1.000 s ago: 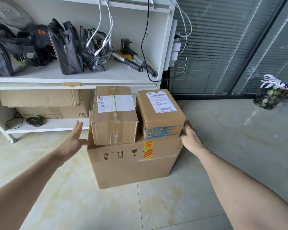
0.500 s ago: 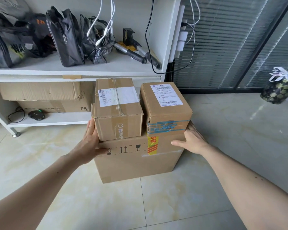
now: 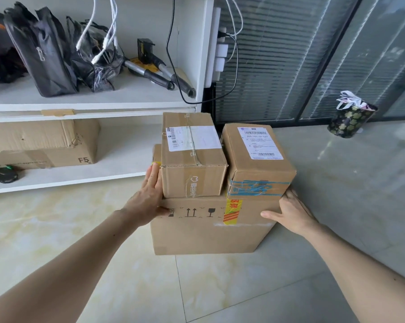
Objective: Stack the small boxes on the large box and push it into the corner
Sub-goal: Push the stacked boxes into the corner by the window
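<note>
A large cardboard box [image 3: 197, 231] stands on the tiled floor just in front of the white shelf unit. Two small boxes sit side by side on top of it: the left small box [image 3: 192, 169] with a white label and tape, and the right small box [image 3: 255, 164] with blue tape across its front. My left hand [image 3: 148, 197] lies flat against the left side of the large box and of the left small box. My right hand [image 3: 287, 213] grips the large box's right front corner, thumb on the front face.
The white shelf unit [image 3: 92, 106] holds black bags, cables and tools; its lower shelf carries a flat cardboard box [image 3: 40, 145] and a black puck. Glass wall with blinds [image 3: 313, 57] runs at right. A patterned bin [image 3: 350, 120] stands on the floor far right.
My left hand came in from the open air onto the left side of the stack. Both hands now hold the large box, which has slid nearer the shelf and glass wall.
</note>
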Demonstrator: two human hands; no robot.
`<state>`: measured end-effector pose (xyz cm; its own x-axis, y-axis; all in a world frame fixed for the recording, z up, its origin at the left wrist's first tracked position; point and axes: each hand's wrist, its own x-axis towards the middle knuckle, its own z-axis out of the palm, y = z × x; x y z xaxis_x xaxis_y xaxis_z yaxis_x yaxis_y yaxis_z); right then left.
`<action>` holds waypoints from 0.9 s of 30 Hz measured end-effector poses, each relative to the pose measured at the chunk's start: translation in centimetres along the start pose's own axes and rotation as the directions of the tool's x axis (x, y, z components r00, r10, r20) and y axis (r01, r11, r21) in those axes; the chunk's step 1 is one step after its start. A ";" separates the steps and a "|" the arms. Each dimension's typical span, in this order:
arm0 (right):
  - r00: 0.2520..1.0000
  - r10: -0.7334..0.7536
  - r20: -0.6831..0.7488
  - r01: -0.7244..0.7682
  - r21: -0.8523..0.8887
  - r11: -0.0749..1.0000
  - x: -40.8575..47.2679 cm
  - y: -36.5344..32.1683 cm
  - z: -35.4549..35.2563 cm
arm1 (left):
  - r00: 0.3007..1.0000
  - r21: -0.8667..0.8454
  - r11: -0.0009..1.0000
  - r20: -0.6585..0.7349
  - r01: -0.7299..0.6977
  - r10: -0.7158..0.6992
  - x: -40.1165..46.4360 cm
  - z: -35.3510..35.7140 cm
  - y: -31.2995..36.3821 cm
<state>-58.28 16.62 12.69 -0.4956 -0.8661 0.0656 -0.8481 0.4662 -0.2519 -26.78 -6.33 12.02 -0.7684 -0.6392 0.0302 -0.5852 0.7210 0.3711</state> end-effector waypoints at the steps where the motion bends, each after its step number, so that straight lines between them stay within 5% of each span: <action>1: 1.000 0.023 -0.010 -0.024 -0.038 0.999 -0.5 1.0 -0.4 | 1.000 0.033 0.999 0.010 -0.026 0.025 0.8 0.2 1.2; 11: 0.984 0.116 -0.139 -0.148 -0.252 0.956 -1.1 10.1 -2.3 | 0.987 0.344 0.926 0.043 -0.157 0.152 9.3 2.9 9.7; 27: 0.973 0.127 -0.193 -0.170 -0.227 0.959 11.4 20.1 -3.4 | 0.986 0.251 0.954 0.029 -0.165 0.163 24.5 5.4 14.2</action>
<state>-81.58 16.71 11.62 -0.6262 -0.7485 0.2182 -0.7714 0.6354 -0.0340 -55.34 -10.34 13.00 -0.8605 -0.5055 0.0636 -0.4967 0.8601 0.1160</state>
